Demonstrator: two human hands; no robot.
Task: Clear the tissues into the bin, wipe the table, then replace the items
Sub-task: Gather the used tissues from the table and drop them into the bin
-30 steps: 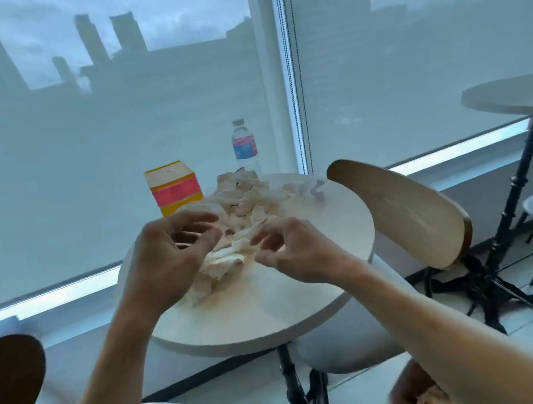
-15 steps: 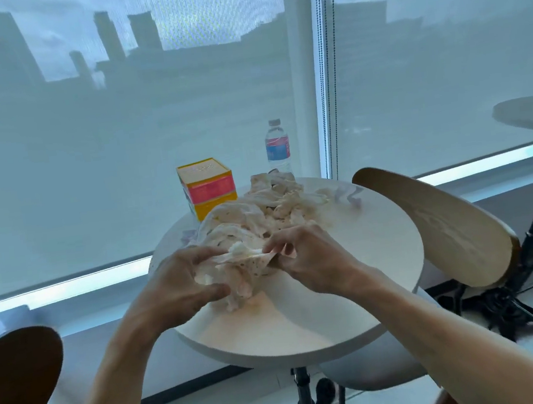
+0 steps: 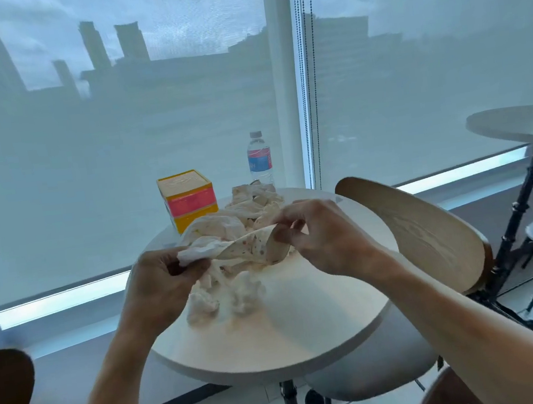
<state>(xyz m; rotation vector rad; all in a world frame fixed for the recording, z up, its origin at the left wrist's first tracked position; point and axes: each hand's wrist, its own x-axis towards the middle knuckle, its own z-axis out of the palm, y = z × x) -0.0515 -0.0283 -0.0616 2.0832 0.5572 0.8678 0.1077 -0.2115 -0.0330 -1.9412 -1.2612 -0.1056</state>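
Stained, speckled tissue sheet (image 3: 250, 249) is stretched left to right between both hands above the round pale wooden table (image 3: 307, 324). Left hand (image 3: 157, 282) grips its bunched end; right hand (image 3: 316, 239) pinches the other. Crumpled white tissues (image 3: 236, 296) lie directly beneath and beyond, about equally near either hand. Bin is not in view.

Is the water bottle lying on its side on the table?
No, the water bottle stands upright at the round table's far edge, behind the tissue pile.
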